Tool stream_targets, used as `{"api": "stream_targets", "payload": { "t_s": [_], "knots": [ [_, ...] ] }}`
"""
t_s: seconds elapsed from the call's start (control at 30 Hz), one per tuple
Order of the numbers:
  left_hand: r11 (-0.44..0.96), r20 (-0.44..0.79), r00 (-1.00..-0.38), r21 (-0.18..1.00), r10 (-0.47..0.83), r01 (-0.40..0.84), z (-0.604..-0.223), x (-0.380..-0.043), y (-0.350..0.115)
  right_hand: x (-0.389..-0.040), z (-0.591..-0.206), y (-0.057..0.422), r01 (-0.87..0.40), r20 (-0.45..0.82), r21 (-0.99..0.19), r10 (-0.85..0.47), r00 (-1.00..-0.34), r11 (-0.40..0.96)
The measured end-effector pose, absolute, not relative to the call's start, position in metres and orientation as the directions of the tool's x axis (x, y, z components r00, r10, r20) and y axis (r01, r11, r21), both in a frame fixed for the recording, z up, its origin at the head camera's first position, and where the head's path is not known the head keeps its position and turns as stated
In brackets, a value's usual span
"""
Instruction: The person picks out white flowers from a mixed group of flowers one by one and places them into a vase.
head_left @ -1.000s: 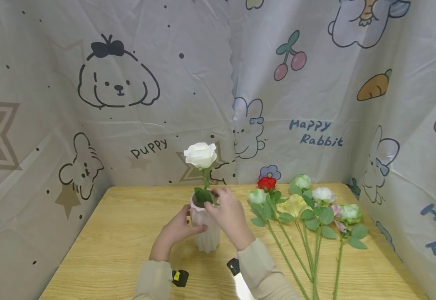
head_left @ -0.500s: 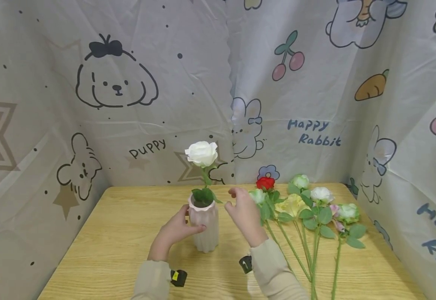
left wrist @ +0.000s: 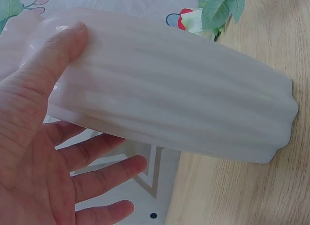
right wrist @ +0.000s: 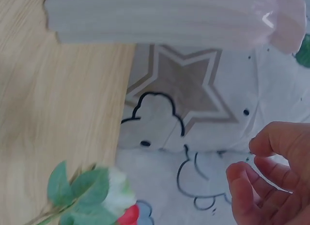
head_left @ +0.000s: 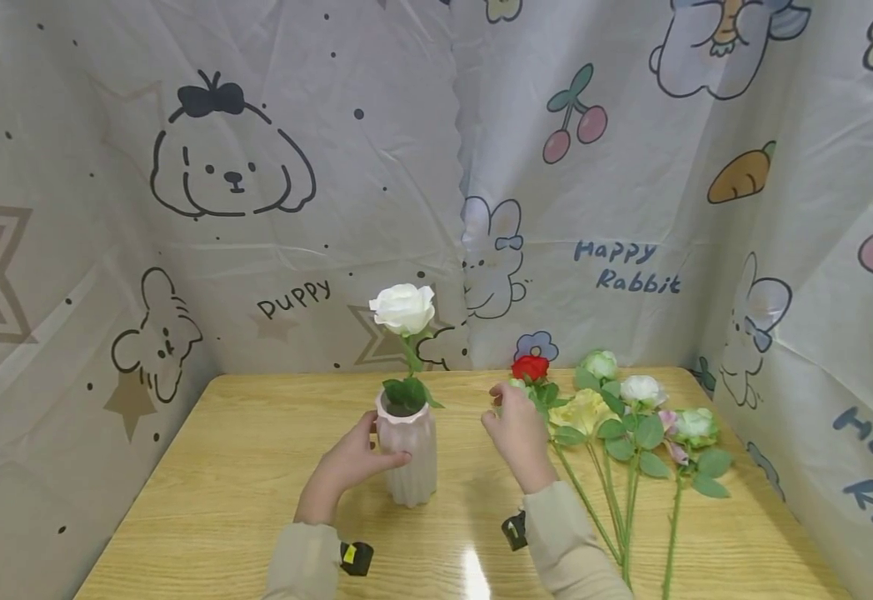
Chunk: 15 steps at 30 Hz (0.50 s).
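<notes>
A pale pink ribbed vase [head_left: 416, 458] stands upright on the table, holding one white rose [head_left: 402, 310] whose green leaves lie at the rim. My left hand [head_left: 348, 461] grips the vase's upper left side. In the left wrist view its thumb [left wrist: 65, 43] lies along the vase wall, with the fingers round the other side, partly hidden. My right hand [head_left: 521, 437] is in the air to the right of the vase, fingers loosely bent and holding nothing. It overlaps a greenish-white flower [right wrist: 116, 193], seen in the right wrist view beside the red rose [head_left: 530, 368].
More flowers lie on the right of the wooden table [head_left: 256, 467]: a yellow one [head_left: 581, 412], a white one [head_left: 642, 390], pale green ones [head_left: 600, 364] and small pink blooms [head_left: 676, 450]. Their stems point toward the front edge. A printed cloth [head_left: 376, 167] hangs around the table.
My right hand has let go of the white rose's leaves and moved right, away from the vase to the flowers. The left hand stays on the vase.
</notes>
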<state>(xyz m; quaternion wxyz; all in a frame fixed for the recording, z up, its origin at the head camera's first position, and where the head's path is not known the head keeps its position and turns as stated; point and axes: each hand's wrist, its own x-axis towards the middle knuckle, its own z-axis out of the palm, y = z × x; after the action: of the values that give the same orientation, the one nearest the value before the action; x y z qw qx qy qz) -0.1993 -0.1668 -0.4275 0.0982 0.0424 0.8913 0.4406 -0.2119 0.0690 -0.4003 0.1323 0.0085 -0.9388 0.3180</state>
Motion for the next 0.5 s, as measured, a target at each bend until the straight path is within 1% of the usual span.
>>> {"api": "stream_targets", "payload": {
  "t_s": [0.33, 0.5],
  "knots": [
    [0.615, -0.130, -0.978, 0.788, 0.166, 0.000, -0.425, -0.198, -0.166, -0.213, -0.412, 0.106, -0.021, 0.175, -0.636, 0.118, -0.978, 0.772],
    [0.607, -0.132, -0.977, 0.795, 0.165, -0.005, -0.425, -0.197, -0.167, -0.212, -0.415, 0.124, 0.028, 0.128, -0.631, 0.139, -0.982, 0.775]
  ]
}}
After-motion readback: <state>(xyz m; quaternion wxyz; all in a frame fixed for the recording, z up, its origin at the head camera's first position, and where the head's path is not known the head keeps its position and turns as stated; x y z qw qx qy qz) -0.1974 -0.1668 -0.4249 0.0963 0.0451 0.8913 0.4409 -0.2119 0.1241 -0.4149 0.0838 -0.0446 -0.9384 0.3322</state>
